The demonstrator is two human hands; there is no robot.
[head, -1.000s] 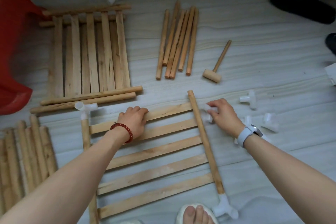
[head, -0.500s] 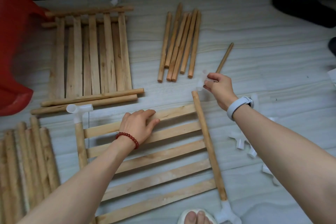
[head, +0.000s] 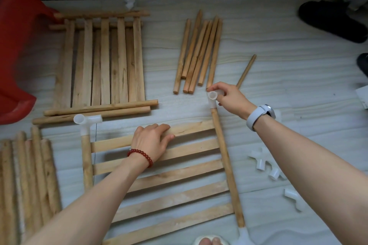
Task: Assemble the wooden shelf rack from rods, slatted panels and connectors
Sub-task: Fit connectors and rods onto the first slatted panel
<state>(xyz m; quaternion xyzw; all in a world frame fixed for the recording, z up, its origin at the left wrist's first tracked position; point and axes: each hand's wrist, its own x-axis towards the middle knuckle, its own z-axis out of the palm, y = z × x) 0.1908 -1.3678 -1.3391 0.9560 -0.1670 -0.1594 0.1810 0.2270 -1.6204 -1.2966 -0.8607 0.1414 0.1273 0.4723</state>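
Note:
A slatted wooden panel (head: 179,177) lies on the floor in front of me. My left hand (head: 151,141) rests on its top slat, fingers curled over the edge. A white plastic connector (head: 212,99) sits on the far end of the panel's right rod (head: 227,163), and my right hand (head: 227,96) pinches it. Another white connector (head: 86,122) caps the left rod's far end. A third (head: 244,235) is on the right rod's near end.
A stack of slatted panels (head: 101,61) lies at the far left. Several loose rods (head: 199,53) lie at the far middle, more rods (head: 25,181) at the near left. Loose connectors (head: 266,167) are scattered right. A mallet handle (head: 246,71), a red object (head: 16,51) and black shoes (head: 328,20) surround.
My right hand picked a white connector from the right, carried it to the far end of the right rod and set it on. The left hand stayed on the top slat.

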